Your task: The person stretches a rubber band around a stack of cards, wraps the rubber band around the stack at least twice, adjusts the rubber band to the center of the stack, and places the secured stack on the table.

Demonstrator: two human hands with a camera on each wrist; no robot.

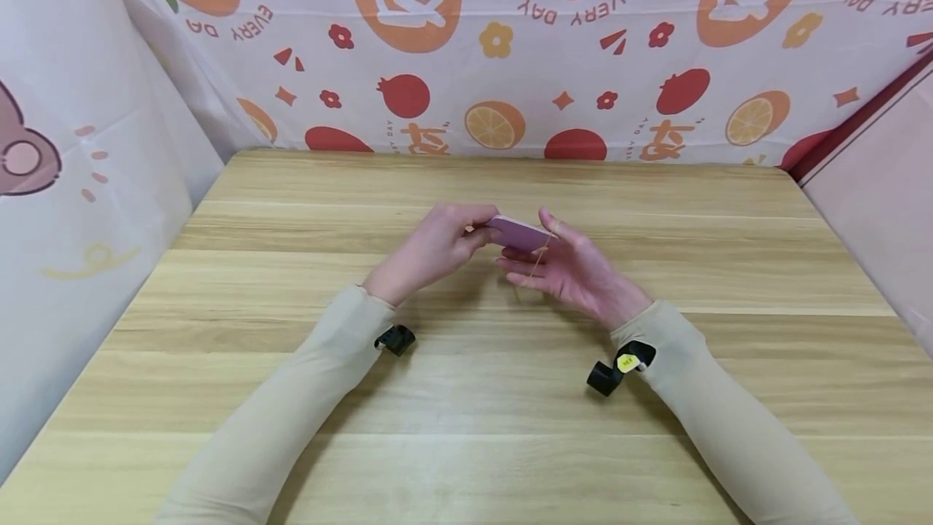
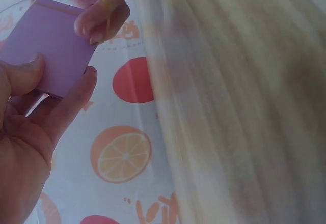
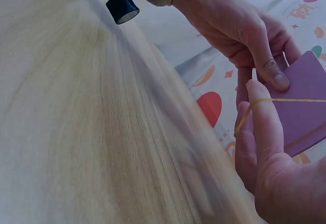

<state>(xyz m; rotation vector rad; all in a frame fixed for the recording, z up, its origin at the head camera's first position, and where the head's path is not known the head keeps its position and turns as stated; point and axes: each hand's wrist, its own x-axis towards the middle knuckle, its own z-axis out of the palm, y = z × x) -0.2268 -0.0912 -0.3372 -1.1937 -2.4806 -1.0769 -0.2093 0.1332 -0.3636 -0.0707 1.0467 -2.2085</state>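
Note:
My left hand (image 1: 443, 245) pinches a small purple notebook (image 1: 519, 235) with a pale edge, held above the table. In the left wrist view its thumb lies on the cover of the notebook (image 2: 53, 43) and the fingers are behind. A thin yellow rubber band (image 1: 539, 260) is stretched over the spread thumb and fingers of my right hand (image 1: 579, 270), at the notebook's right end. In the right wrist view, the rubber band (image 3: 300, 100) runs from the thumb across the purple cover. The right fingers stay mostly straight. Where the band passes behind the notebook is hidden.
Both hands are over the middle of a wooden table (image 1: 466, 395). A fruit-print cloth (image 1: 452, 31) hangs along its far edge, and a pale cloth (image 1: 95, 185) hangs at the left. Black wrist devices (image 1: 397, 339) sit on both sleeves.

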